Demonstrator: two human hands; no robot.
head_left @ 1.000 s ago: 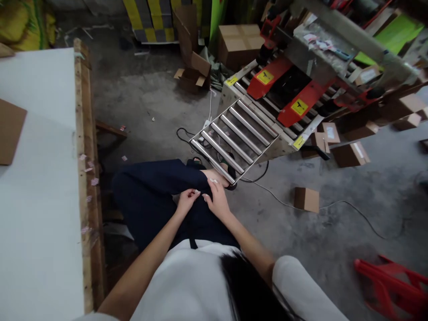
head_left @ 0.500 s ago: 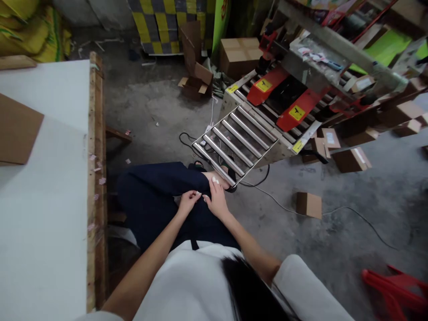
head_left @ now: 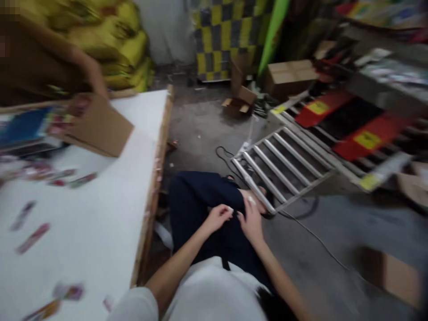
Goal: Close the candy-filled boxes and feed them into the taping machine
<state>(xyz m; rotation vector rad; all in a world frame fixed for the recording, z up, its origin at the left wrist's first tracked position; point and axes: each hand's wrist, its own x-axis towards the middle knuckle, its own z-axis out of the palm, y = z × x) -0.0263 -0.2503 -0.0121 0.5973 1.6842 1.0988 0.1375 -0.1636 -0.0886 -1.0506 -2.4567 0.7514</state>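
My left hand (head_left: 218, 219) rests over my dark trousers (head_left: 197, 191), its fingers curled in and the thumb close to the fingertips. Whether anything small is pinched there I cannot make out. Beside it, my right hand (head_left: 252, 222) lies on the trouser leg near the bare shin, fingers stretched out and thumb apart, holding nothing. Just past my right hand is a conveyor of metal rollers (head_left: 279, 165).
On my left stands a white table (head_left: 110, 214) with a wooden edge, a cardboard box (head_left: 103, 127) and scattered small packets. Another person's arm (head_left: 88, 67) reaches to that box. A red taping machine (head_left: 347, 120) sits right; a cable (head_left: 317, 238) crosses the floor.
My view has swung left, so the scene shifts right, bringing more of the table and another person's arm into sight. Both hands keep much the same pose on my lap.
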